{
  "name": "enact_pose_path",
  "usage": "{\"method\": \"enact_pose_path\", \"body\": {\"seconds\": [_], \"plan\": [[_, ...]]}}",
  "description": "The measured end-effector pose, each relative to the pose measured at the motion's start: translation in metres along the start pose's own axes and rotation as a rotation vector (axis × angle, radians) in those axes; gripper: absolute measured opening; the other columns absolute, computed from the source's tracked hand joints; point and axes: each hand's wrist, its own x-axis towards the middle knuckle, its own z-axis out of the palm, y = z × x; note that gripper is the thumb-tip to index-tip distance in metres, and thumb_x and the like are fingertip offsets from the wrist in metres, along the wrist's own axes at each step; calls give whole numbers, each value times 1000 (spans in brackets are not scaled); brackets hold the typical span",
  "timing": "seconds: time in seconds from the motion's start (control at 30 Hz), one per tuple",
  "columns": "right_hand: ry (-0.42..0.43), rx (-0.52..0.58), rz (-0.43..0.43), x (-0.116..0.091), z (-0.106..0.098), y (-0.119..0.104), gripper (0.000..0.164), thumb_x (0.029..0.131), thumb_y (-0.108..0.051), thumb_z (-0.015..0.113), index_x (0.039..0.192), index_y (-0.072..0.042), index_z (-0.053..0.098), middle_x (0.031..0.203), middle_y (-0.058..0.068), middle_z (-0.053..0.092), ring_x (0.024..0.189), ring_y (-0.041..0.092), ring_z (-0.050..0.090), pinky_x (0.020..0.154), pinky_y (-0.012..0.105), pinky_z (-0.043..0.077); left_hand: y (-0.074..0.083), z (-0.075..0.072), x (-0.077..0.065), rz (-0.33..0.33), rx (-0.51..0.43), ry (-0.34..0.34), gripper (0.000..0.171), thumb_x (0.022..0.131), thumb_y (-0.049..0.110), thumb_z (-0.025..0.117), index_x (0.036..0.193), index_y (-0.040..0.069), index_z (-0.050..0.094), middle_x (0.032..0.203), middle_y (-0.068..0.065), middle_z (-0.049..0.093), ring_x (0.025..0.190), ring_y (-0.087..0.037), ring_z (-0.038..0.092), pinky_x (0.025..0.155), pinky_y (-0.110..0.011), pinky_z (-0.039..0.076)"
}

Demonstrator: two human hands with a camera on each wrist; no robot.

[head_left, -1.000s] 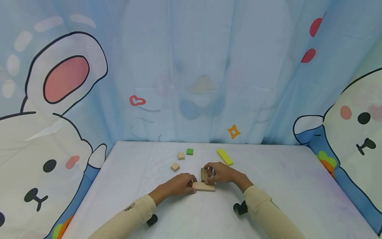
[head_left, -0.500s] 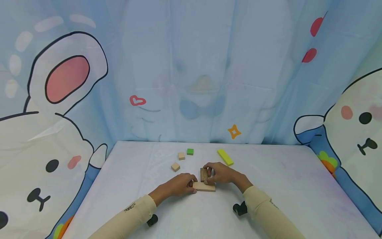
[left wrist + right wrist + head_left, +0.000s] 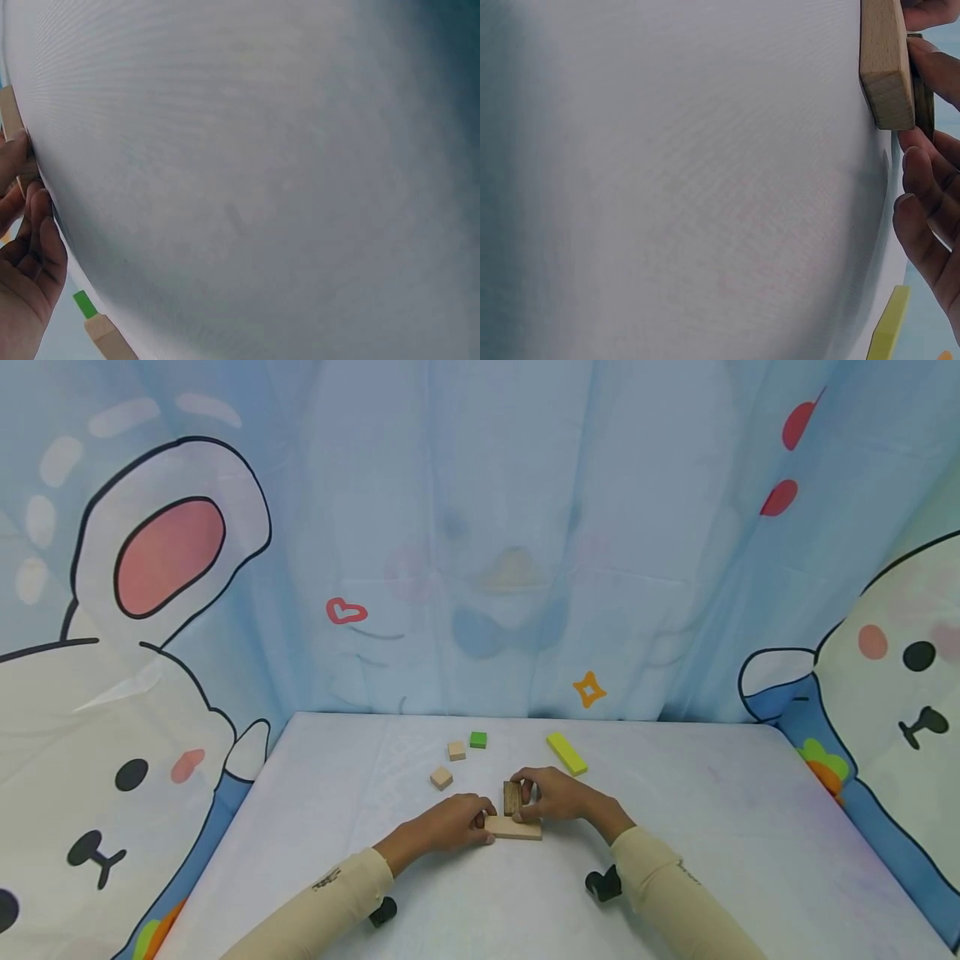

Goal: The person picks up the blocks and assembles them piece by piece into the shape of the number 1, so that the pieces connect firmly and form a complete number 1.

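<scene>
In the head view, a pale wooden plank point(image 3: 517, 828) lies crosswise on the white table. My left hand point(image 3: 448, 823) pinches its left end between thumb and fingers. Just behind the plank is a dark brown wooden block point(image 3: 512, 798), set at a right angle to it. My right hand point(image 3: 557, 793) holds this dark block from its right side, thumb near the plank. The right wrist view shows the plank's end face point(image 3: 894, 97) close up, with the dark block point(image 3: 927, 109) partly hidden behind it. At the left wrist view's edge, my left hand point(image 3: 30, 277) shows only in part.
Beyond my left hand lie two small pale wooden cubes point(image 3: 441, 778) and a green cube point(image 3: 477, 740). A yellow plank point(image 3: 566, 753) rests slantwise behind my right hand. A blue patterned curtain point(image 3: 495, 677) hangs along the table's far edge.
</scene>
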Motion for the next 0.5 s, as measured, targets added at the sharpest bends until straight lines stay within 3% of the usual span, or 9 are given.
{"method": "enact_pose_path", "body": {"seconds": [0.5], "plan": [[-10, -15, -10, 3, 1, 4, 59, 83, -31, 83, 131, -6, 60, 93, -3, 59, 86, 14, 54, 74, 30, 46, 0, 0, -2, 11, -1, 3, 33, 93, 27, 73, 120, 10, 65, 87, 9, 58, 76, 0, 50, 70, -18, 45]]}}
